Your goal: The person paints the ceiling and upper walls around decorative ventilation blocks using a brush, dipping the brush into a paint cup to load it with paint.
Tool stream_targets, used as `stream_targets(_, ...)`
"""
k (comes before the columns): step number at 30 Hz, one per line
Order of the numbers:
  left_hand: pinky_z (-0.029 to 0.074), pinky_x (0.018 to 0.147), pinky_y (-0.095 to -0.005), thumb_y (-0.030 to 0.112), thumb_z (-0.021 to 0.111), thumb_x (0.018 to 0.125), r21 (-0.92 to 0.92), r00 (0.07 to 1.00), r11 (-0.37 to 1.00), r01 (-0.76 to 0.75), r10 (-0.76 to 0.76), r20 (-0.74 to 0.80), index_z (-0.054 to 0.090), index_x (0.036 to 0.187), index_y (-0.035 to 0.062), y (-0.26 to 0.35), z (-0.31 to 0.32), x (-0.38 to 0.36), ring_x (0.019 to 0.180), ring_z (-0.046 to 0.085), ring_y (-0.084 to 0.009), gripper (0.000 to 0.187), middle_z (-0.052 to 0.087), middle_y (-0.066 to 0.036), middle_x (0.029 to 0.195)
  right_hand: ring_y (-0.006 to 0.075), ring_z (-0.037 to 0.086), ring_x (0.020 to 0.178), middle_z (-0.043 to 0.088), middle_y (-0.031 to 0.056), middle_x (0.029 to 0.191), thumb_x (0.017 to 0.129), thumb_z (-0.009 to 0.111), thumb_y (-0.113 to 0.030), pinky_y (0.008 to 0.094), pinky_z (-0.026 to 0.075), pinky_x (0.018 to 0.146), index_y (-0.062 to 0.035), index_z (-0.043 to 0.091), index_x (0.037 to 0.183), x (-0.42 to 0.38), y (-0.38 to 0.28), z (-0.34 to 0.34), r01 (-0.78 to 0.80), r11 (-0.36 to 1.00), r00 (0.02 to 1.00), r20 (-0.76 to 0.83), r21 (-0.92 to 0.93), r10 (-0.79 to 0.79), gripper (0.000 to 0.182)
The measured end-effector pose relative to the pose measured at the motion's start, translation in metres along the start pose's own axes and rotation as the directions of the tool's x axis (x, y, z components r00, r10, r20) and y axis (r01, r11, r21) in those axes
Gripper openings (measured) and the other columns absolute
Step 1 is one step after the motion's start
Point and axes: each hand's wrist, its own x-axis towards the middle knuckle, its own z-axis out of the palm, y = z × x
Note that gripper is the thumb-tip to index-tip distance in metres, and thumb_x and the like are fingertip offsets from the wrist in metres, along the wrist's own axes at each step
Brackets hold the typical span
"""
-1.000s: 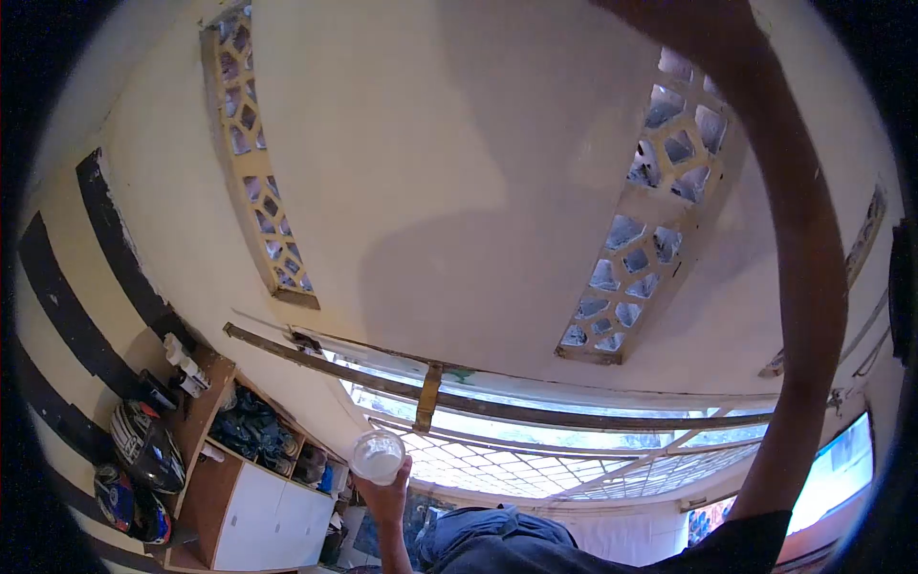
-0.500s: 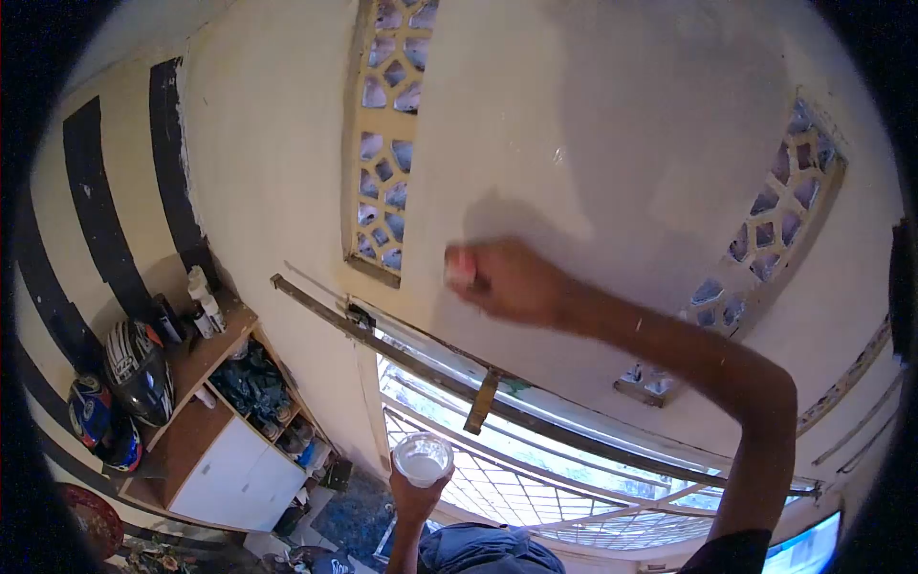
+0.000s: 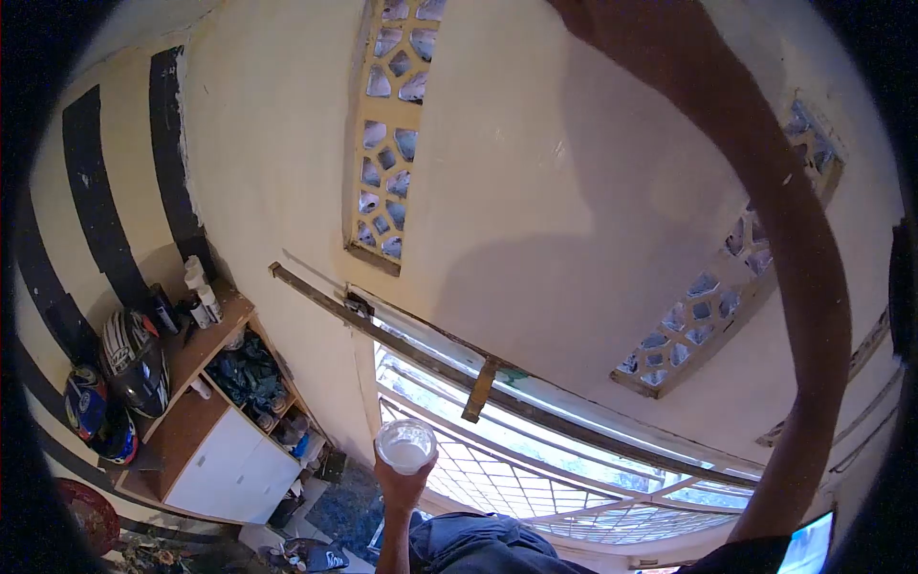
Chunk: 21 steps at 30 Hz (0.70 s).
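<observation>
A pale wall takes up most of the far side, with a broad shadow on its right part. Set in it is a barred window, with a wooden bar running along its upper side. The right arm stretches up on the near right in front of the wall; its hand is cut off by the edge of the view, so I cannot tell how far open it is or whether it has hold of anything. On the left stands a cabinet with white doors. Two patterned vents pierce the wall, one on the left, one farther right. Two helmets sit side by side on the cabinet. Near the middle, the left hand has its fingers curled around a clear cup, pale inside. Small bottles stand beside the helmets.
</observation>
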Motion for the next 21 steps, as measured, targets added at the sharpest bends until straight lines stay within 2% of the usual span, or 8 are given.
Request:
stream_targets(3, 0.049, 0.078, -0.0353, 0.017, 0.084, 0.055, 0.059, 0.999, 0.998, -0.026, 0.028, -0.038, 0.043, 0.113, 0.0003, -0.003, -0.002, -0.001, 0.089, 0.058, -0.0244, 0.074, 0.057, -0.014, 0.100, 0.0235, 0.064, 0.071, 0.063, 0.0136, 0.078, 0.080, 0.065, -0.019, 0.0314, 0.051, 0.063, -0.0010, 0.059, 0.093, -0.023, -0.032, 0.028, -0.107, 0.981, 0.970, -0.201, 0.160, 0.139, 0.023)
stream_targets(7, 0.048, 0.080, -0.0361, 0.018, 0.084, 0.054, 0.047, 1.000, 0.999, 0.017, -0.016, -0.026, 0.043, 0.114, 0.0006, 0.008, -0.006, -0.005, 0.092, 0.057, -0.0253, 0.075, 0.056, -0.015, 0.102, 0.0403, 0.058, 0.070, 0.057, 0.0249, 0.072, 0.086, 0.050, -0.021, 0.0474, 0.048, 0.066, -0.0003, 0.053, 0.088, -0.051, -0.137, 0.071, -0.572, 0.422, 0.816, 0.439, 0.703, 0.376, 0.021)
stream_targets(8, 0.048, 0.080, -0.0361, 0.018, 0.084, 0.054, 0.049, 0.999, 0.999, 0.009, -0.008, -0.033, 0.043, 0.114, 0.0006, 0.000, -0.007, -0.006, 0.092, 0.057, -0.0253, 0.075, 0.056, -0.015, 0.102, 0.0164, 0.054, 0.059, 0.056, 0.0127, 0.064, 0.082, 0.059, -0.016, 0.0314, 0.044, 0.055, -0.0028, 0.055, 0.087, -0.071, -0.167, 0.099, -0.558, 0.252, 0.794, 0.420, 0.791, 0.439, 0.015)
stream_targets(9, 0.047, 0.081, -0.0363, 0.018, 0.084, 0.054, 0.037, 0.999, 0.999, -0.011, 0.013, -0.047, 0.042, 0.114, 0.0007, -0.013, -0.006, -0.009, 0.093, 0.056, -0.0254, 0.075, 0.056, -0.015, 0.102, 0.0223, 0.056, 0.059, 0.055, 0.0157, 0.065, 0.082, 0.060, -0.015, 0.0342, 0.044, 0.056, -0.0019, 0.054, 0.085, -0.076, -0.177, 0.097, -0.695, 0.180, 0.712, 0.634, 0.696, 0.301, 0.015)
stream_targets(13, 0.047, 0.081, -0.0357, 0.015, 0.082, 0.056, 0.039, 0.995, 0.999, -0.012, 0.016, -0.102, 0.044, 0.113, 0.0007, -0.009, -0.006, -0.008, 0.091, 0.057, -0.0235, 0.070, 0.057, -0.012, 0.100, 0.0311, 0.054, 0.054, 0.053, 0.0170, 0.061, 0.081, 0.059, -0.012, 0.0360, 0.043, 0.051, 0.0006, 0.053, 0.086, -0.091, -0.176, 0.111, -0.629, 0.344, 0.778, 0.566, 0.698, 0.275, 0.015)
stream_targets(17, 0.048, 0.080, -0.0352, 0.012, 0.081, 0.058, 0.061, 0.989, 0.997, 0.050, -0.041, -0.144, 0.047, 0.111, 0.0001, -0.011, -0.005, -0.009, 0.090, 0.057, -0.0211, 0.064, 0.057, -0.011, 0.099, 0.0192, 0.055, 0.050, 0.055, 0.0146, 0.058, 0.080, 0.061, -0.013, 0.0364, 0.042, 0.049, 0.0038, 0.054, 0.081, -0.046, -0.105, 0.077, -0.685, 0.412, 0.727, 0.530, 0.601, 0.436, 0.018)
stream_targets(18, 0.048, 0.080, -0.0352, 0.012, 0.081, 0.058, 0.072, 0.990, 0.996, 0.047, -0.037, -0.137, 0.047, 0.111, 0.0001, -0.014, -0.005, -0.008, 0.090, 0.057, -0.0211, 0.064, 0.057, -0.011, 0.099, 0.0389, 0.059, 0.066, 0.058, 0.0248, 0.071, 0.083, 0.052, -0.015, 0.0464, 0.048, 0.062, 0.0009, 0.056, 0.100, -0.038, -0.086, 0.065, -0.614, 0.482, 0.787, 0.440, 0.625, 0.432, 0.023)
stream_targets(21, 0.048, 0.080, -0.0344, 0.012, 0.081, 0.058, -0.020, 0.992, 1.000, -0.020, 0.017, -0.129, 0.045, 0.112, 0.0001, -0.017, -0.002, -0.009, 0.091, 0.056, -0.0203, 0.065, 0.056, -0.012, 0.102, 0.0274, 0.053, 0.048, 0.054, 0.0154, 0.056, 0.078, 0.062, -0.015, 0.0373, 0.043, 0.051, 0.0044, 0.055, 0.076, -0.021, -0.040, 0.060, -0.375, 0.815, 0.909, 0.004, 0.441, 0.416, 0.021)
